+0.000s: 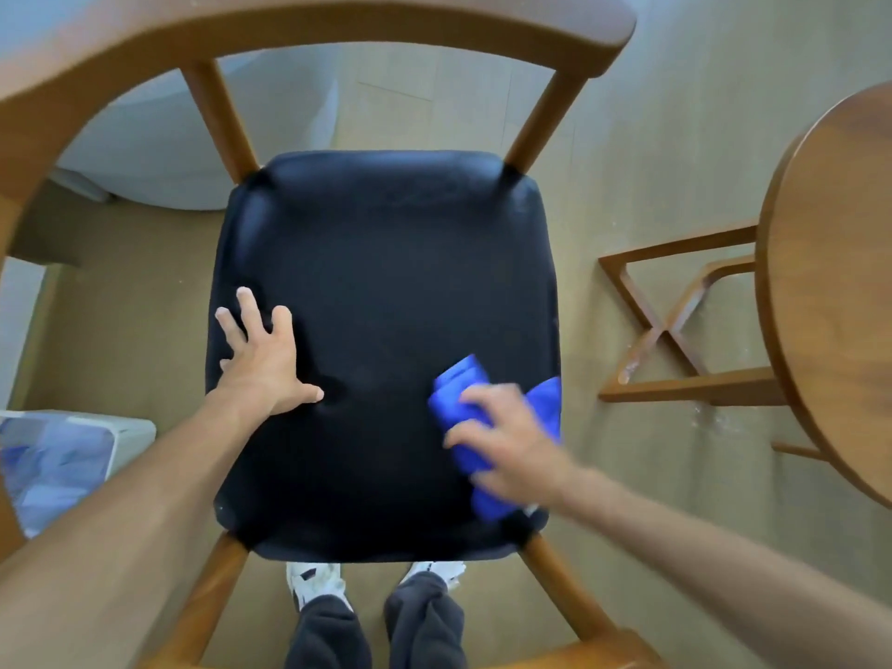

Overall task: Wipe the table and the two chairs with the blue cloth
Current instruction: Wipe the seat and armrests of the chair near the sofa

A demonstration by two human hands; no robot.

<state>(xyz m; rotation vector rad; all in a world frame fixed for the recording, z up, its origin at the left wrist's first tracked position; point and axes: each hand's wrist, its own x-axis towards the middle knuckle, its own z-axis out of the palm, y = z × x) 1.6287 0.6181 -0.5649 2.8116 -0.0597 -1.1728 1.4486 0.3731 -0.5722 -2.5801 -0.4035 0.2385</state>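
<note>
A wooden chair with a black padded seat (386,282) stands right below me, its curved wooden backrest (309,26) at the top of the view. My left hand (265,354) rests flat on the seat's left side, fingers spread. My right hand (507,441) presses a folded blue cloth (458,383) onto the seat's near right part; the hand is motion-blurred and covers most of the cloth. The round wooden table (830,292) shows at the right edge, apart from the chair.
The table's crossed wooden base (675,330) stands on the beige floor right of the chair. A white bin (130,432) with bluish contents sits at the left. A pale rounded object (193,137) lies behind the chair. My feet (318,581) stand at the chair's front.
</note>
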